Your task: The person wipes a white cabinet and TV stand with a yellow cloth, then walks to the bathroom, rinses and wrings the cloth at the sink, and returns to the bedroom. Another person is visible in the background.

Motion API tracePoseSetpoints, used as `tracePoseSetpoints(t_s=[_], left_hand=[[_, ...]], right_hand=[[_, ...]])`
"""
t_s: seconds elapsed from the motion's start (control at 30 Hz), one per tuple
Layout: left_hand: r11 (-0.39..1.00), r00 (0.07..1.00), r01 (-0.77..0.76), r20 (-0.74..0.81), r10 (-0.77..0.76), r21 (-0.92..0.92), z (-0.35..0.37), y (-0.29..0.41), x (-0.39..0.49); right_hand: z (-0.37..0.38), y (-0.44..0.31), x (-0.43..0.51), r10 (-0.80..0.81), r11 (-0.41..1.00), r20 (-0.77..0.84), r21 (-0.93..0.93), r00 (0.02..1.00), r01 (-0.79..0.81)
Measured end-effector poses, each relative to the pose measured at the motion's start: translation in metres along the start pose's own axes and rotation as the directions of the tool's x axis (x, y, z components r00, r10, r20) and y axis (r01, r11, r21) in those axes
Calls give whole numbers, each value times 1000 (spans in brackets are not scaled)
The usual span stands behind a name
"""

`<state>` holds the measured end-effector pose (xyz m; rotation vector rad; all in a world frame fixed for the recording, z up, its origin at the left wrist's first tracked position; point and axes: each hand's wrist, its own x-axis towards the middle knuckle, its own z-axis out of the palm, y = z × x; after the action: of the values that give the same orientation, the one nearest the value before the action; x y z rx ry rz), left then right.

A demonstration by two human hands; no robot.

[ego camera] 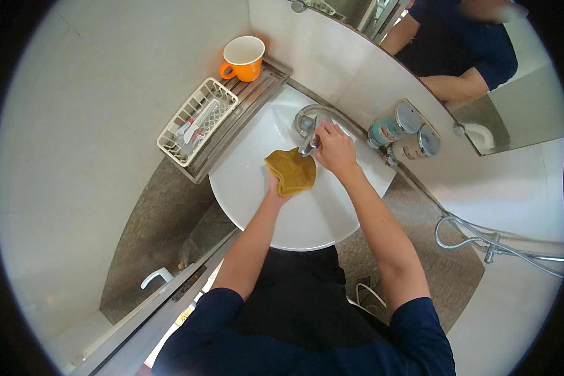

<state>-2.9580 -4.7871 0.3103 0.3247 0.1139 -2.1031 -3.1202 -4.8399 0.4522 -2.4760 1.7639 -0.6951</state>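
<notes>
A folded mustard-yellow cloth rests on my left hand, which supports it from below over the basin. Most of that hand's fingers are hidden under the cloth. The cloth's far edge lies right below the spout of a chrome faucet. My right hand is on the faucet's handle, its fingers curled over the metal. Both hands are above a white washbasin. Whether water is running cannot be made out.
Left of the basin, a slatted rack carries an orange mug and a cream plastic basket holding a white comb. Two wall-mounted dispensers hang at right, below a mirror. A shower hose and door handle flank me.
</notes>
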Motion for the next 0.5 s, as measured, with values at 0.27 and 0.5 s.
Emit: tracePoseSetpoints(t_s=[0.27, 0.5], left_hand=[[993, 977, 44, 213, -19, -112, 5, -1, 5], [1000, 994, 24, -108, -24, 5, 29, -2, 1]], right_hand=[[-11, -1, 10, 57, 996, 68, 68, 996, -62], [-15, -2, 10, 106, 987, 74, 109, 992, -114]])
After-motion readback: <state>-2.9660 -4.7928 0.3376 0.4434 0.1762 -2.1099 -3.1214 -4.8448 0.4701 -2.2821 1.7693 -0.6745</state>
